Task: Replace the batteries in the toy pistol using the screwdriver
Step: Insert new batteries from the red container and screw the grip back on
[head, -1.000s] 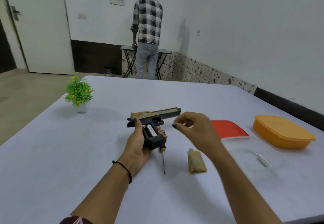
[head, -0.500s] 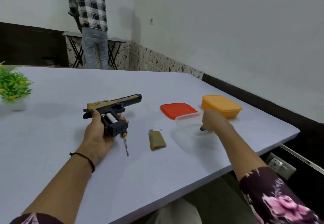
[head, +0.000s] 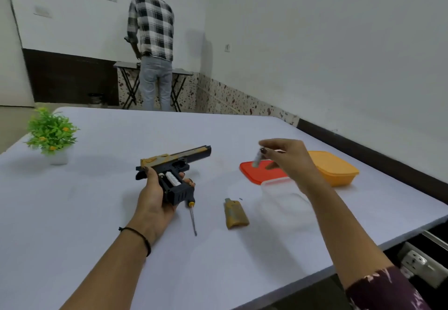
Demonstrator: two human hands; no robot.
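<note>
My left hand (head: 155, 198) grips the black and gold toy pistol (head: 173, 167) by its handle, just above the white table (head: 97, 212). The handle's battery bay is uncovered and a battery (head: 172, 179) lies inside it. My right hand (head: 287, 159) is raised above the red lid and pinches a small battery (head: 256, 158) between thumb and fingertips. The screwdriver (head: 193, 217), with a yellow collar, lies on the table right below the pistol's handle. The gold battery cover (head: 235, 215) lies to the screwdriver's right, with a tiny screw (head: 241, 198) beside it.
A red lid (head: 257, 175), a clear plastic box (head: 283, 200) and an orange lidded box (head: 337, 166) sit at the right. A small potted plant (head: 52, 135) stands at the far left. A person in a checked shirt (head: 152, 30) stands at a folding table behind.
My right hand went from near the pistol to the clear box, and now it is lifted with a battery pinched in it. The left hand keeps holding the pistol.
</note>
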